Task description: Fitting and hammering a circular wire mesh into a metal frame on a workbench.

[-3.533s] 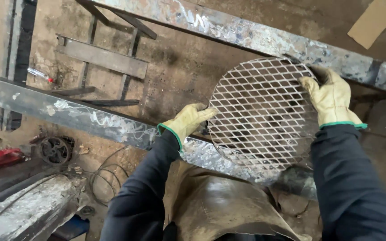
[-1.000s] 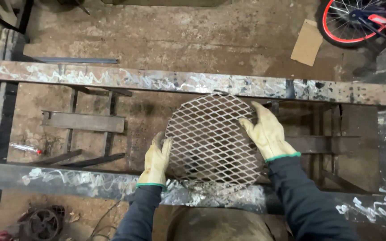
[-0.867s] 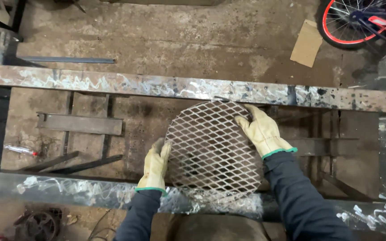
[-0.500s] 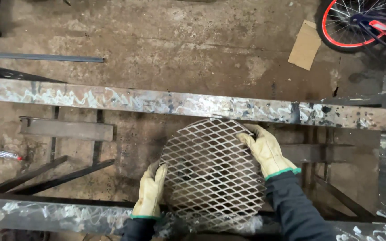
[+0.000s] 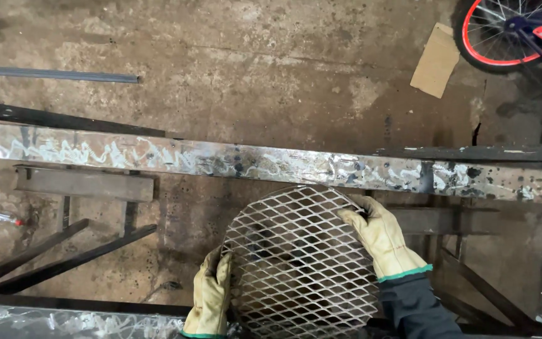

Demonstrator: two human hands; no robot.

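Observation:
I hold a round disc of expanded metal mesh (image 5: 296,263) in both gloved hands, low in the head view. My left hand (image 5: 211,295), in a yellow leather glove, grips the disc's left rim. On the upper right rim my right hand (image 5: 381,237) lies with the fingers curled over the edge. The disc hangs between two steel beams of a frame, its top edge just below the far beam (image 5: 252,162). The near beam (image 5: 64,321) runs along the bottom edge of the view.
Dirty concrete floor lies under the frame. A flat steel bar (image 5: 86,183) and thin dark rods (image 5: 64,254) rest at the left. A grey pipe (image 5: 54,75) lies at the upper left. A cardboard piece (image 5: 435,61) and a red bicycle wheel (image 5: 509,31) are at the upper right.
The view has tilted forward, so the frame and mesh sit lower in it. Both hands keep their grip on the disc, which has moved a little toward the far beam.

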